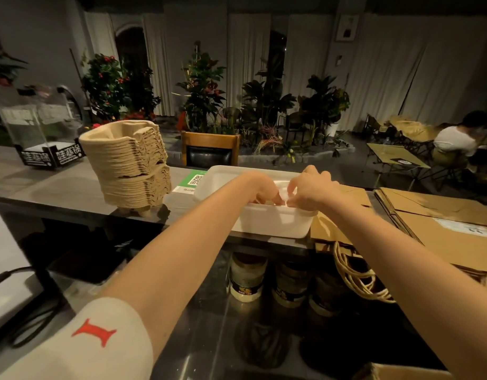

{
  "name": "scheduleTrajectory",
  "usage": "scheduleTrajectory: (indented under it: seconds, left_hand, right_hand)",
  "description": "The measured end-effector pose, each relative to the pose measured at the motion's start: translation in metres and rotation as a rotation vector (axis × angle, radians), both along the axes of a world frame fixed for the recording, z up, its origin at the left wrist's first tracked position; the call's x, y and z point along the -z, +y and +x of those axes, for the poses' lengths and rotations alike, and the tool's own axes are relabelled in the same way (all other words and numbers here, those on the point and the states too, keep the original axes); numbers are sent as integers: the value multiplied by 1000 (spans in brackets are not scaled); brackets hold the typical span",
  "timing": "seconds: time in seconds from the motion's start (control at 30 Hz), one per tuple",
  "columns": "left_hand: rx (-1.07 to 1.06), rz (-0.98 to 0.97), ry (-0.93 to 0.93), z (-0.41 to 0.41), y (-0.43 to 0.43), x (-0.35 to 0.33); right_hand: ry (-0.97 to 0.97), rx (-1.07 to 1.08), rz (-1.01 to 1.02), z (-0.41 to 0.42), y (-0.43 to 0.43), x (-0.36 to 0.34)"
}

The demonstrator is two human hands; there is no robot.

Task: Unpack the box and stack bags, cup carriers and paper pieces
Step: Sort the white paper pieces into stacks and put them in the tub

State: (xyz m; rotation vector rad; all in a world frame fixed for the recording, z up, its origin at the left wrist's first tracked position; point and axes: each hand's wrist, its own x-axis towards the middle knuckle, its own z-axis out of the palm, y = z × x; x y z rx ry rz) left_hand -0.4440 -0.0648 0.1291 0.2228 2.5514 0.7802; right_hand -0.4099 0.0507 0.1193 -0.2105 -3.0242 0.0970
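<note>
Looking down over the counter [44, 185], I see both bare hands meeting inside a white tub [269, 223] that sits near the counter's front edge. My right hand [311, 190] has its fingers curled and pinches a white paper piece [285, 198] just inside the tub's near wall. My left hand [264, 192] has its fingers bent down into the tub right beside that paper, the tips touching or almost touching the right hand's; whether it grips the paper I cannot tell, as the wall hides the tips. A tall, slightly leaning stack of brown cup carriers [132, 165] stands on the counter to the left, well apart from the tub. Brown paper bags [333, 229] lie flat just right of the tub, their rope handles [355, 275] hanging over the edge. Flattened cardboard [442, 229] lies further right. A green QR sign [193, 182] lies between carriers and tub
</note>
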Motion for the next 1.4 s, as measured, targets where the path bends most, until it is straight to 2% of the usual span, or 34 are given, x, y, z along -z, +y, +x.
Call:
scheduleTrajectory:
  seconds: [0.1, 0.17, 0.27, 0.37, 0.5, 0.67, 0.83, 0.97, 1.13, 1.4]
  left_hand:
    - [60, -158, 175, 4, 0, 3]
    - [61, -192, 306, 9, -1, 5]
    - [21, -94, 515, 19, -3, 5]
    - [-17, 82, 592, 41, -6, -1]
    - [-101, 393, 546, 87, -17, -7]
    - [-208, 732, 413, 160, -33, 1]
    - [-266, 903, 286, 249, -49, 37]
    - [-349, 946, 247, 317, -56, 91]
    - [-515, 912, 154, 388, -76, 155]
    - [-805, 808, 79, 460, -128, 231]
  right_hand:
    - [-113, 14, 2, -8, 3, 3]
    - [-130, 21, -8, -8, 4, 4]
    - [-51, 21, -80, 4, 4, 2]
    - [110, -5, -254, 27, 2, -3]
    - [287, -90, -456, 84, -6, -9]
    - [349, -151, -715, 177, -27, 1]
    - [399, -161, -909, 263, -44, 41]
    - [346, -185, -963, 310, -55, 87]
    - [277, -154, -1022, 364, -64, 152]
    - [-113, -73, -958, 424, -65, 257]
